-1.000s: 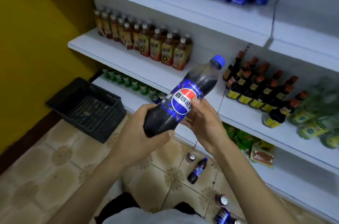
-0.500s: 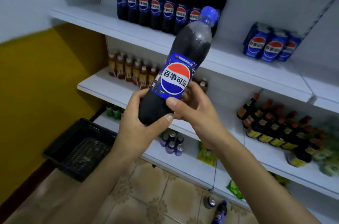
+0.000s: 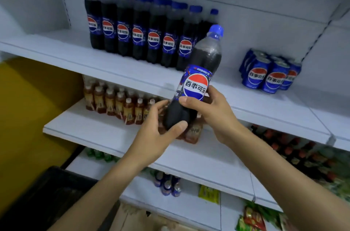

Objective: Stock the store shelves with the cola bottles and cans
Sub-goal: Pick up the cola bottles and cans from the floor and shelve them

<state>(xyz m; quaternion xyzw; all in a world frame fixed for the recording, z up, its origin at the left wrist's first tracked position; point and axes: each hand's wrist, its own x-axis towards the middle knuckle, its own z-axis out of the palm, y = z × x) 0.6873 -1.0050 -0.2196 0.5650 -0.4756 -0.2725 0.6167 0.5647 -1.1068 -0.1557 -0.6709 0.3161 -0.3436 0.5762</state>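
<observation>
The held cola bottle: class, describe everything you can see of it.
The cola bottle is clear plastic, nearly full of dark cola, with a blue cap and a blue label bearing a red-white-blue roundel. Capped, it leans slightly right, off any shelf. The left hand grips its base; the right hand holds its label's lower edge.

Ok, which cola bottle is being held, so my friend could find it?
Look at the white shelf holding a long row of cola bottles and some blue cans. In front of the gap between them is one more cola bottle. It alone is off the shelf, tilted, with the left hand at its base and the right hand on its label.
</observation>
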